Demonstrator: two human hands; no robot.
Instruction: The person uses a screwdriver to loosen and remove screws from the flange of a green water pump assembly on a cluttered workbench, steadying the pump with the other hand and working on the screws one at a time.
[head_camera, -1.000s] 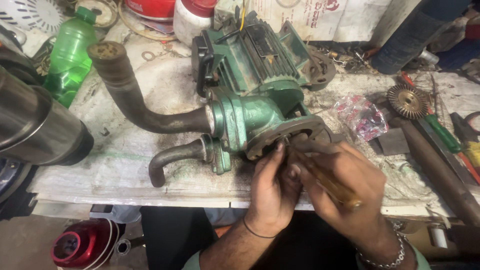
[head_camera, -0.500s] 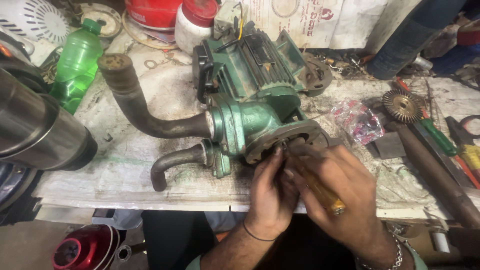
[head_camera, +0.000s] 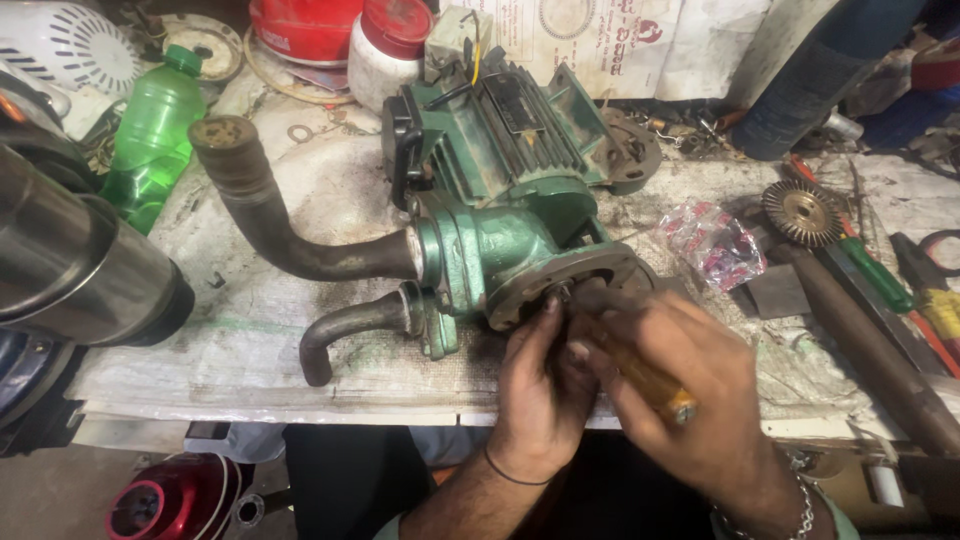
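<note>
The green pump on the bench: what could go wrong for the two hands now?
1. The right hand holds a yellow-handled tool at the open face of the green pump, and the left hand has fingertips there; a slip might jab them.
2. The hands work near the bench edge; any small part coming loose might drop to the floor.

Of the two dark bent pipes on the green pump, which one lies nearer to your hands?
The lower, shorter pipe, curving down towards the table edge; the longer upper pipe rises away.
</note>
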